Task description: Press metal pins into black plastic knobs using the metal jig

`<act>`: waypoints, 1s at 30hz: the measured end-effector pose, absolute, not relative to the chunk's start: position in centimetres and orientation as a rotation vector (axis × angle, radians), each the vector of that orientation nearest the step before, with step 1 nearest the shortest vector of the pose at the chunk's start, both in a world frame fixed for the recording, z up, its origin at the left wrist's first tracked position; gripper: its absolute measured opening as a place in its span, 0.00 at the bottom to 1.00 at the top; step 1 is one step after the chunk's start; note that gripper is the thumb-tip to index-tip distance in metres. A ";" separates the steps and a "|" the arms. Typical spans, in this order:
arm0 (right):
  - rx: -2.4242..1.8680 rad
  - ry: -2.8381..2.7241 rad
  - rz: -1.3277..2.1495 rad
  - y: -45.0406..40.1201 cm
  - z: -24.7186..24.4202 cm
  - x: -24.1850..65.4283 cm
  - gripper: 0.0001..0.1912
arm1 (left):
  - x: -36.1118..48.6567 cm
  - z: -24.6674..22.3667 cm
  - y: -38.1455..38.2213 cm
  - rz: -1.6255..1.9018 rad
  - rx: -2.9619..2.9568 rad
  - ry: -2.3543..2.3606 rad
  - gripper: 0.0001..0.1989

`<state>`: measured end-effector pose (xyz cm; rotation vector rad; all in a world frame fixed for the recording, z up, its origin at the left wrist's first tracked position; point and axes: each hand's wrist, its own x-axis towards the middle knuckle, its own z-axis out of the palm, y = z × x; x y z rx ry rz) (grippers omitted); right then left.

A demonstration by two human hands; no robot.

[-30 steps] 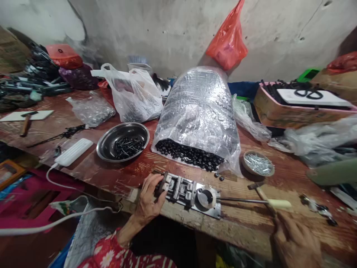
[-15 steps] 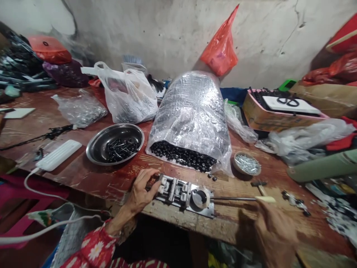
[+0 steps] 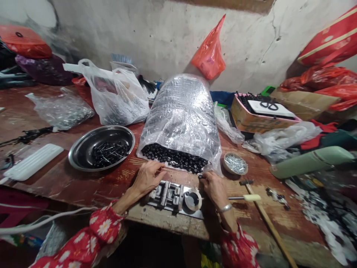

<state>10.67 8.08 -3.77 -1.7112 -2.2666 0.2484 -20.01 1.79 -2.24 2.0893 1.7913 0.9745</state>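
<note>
My left hand (image 3: 148, 178) is between the mouth of the clear plastic bag (image 3: 181, 108) and the metal jig (image 3: 173, 197), with thumb and forefinger apart and nothing visible in them. Small round black parts (image 3: 173, 158) spill at the bag's mouth. In front of the bag my right hand (image 3: 214, 188) has its fingertips closed on a small black part (image 3: 200, 176), partly hidden by them. A pale ring (image 3: 193, 200) with a dark centre sits on the jig's right end. The screwdriver (image 3: 251, 197) with a cream handle lies on the table beyond my right wrist.
A steel bowl (image 3: 71, 154) of black-headed pins stands left, near a white power strip (image 3: 33, 162). To the right are a small bowl of nails (image 3: 235, 163), a hammer (image 3: 267, 219) and a green bottle (image 3: 312, 160). A full white carrier bag (image 3: 119, 96) stands behind.
My right hand has left the screwdriver's handle and moved left to the loose black parts by the bag. My left hand has let go of the jig's left end and moved up toward the bag.
</note>
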 end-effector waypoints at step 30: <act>-1.827 -2.340 -0.158 8.5 -1.4 16.1 0.16 | -19.8 -5.1 4.2 1.086 1.943 1.685 0.08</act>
